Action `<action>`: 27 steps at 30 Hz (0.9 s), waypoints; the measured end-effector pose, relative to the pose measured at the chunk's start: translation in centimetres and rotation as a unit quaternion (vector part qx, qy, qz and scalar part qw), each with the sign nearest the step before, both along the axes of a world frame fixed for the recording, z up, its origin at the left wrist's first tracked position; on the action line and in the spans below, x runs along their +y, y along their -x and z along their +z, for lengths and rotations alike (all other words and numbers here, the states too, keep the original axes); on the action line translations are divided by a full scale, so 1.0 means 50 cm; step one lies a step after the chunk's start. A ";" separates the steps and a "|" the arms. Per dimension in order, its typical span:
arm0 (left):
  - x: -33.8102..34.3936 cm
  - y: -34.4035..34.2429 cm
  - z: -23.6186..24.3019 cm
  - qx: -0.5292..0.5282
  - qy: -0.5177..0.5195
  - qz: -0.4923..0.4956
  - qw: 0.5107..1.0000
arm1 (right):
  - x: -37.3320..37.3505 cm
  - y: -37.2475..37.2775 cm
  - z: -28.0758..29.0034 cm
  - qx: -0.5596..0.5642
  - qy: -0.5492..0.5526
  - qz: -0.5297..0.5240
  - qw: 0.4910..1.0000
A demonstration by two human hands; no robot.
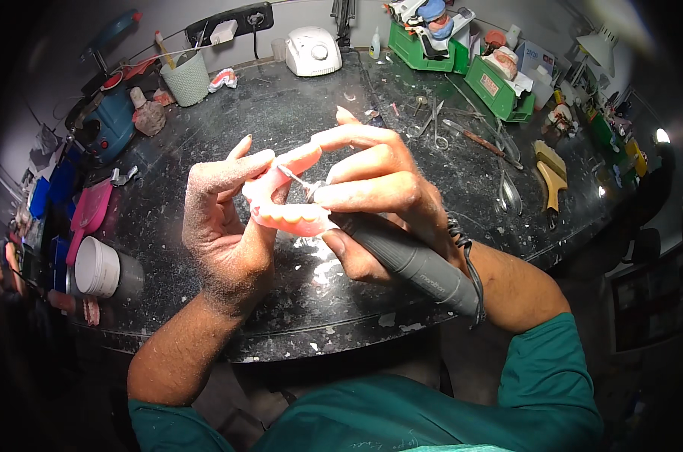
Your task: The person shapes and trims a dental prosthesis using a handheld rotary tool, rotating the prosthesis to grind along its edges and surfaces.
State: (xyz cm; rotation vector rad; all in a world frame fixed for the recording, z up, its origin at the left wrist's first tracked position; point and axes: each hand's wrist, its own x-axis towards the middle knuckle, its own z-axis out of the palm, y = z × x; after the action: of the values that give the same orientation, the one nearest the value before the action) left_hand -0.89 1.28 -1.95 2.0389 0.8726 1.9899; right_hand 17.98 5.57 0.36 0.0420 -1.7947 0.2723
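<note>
Denture [292,218], pink and horseshoe-shaped, is above the black workbench [259,105], pinched by the left hand [228,215] with bent fingers and thumb. The right hand [383,184] curls closely round a grey handpiece [417,265] toward four o'clock, its bur [295,177] at the arch's inner side. A white dial box [313,53] stands at twelve o'clock, a brush [551,175] at three.

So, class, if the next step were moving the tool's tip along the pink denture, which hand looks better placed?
Probably the right hand: it holds the dark handpiece, its thin tip pointing toward the pink denture, which the left hand grips.
</note>
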 end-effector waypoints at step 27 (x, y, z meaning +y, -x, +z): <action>-0.003 -0.006 0.001 -0.027 0.012 0.004 1.000 | 0.009 -0.015 -0.003 -0.058 -0.016 0.036 0.998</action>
State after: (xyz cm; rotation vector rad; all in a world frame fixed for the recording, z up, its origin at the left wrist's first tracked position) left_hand -0.62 1.13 -1.90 1.9632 0.8914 2.0188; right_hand 18.75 6.03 0.23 0.1153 -1.9154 0.3017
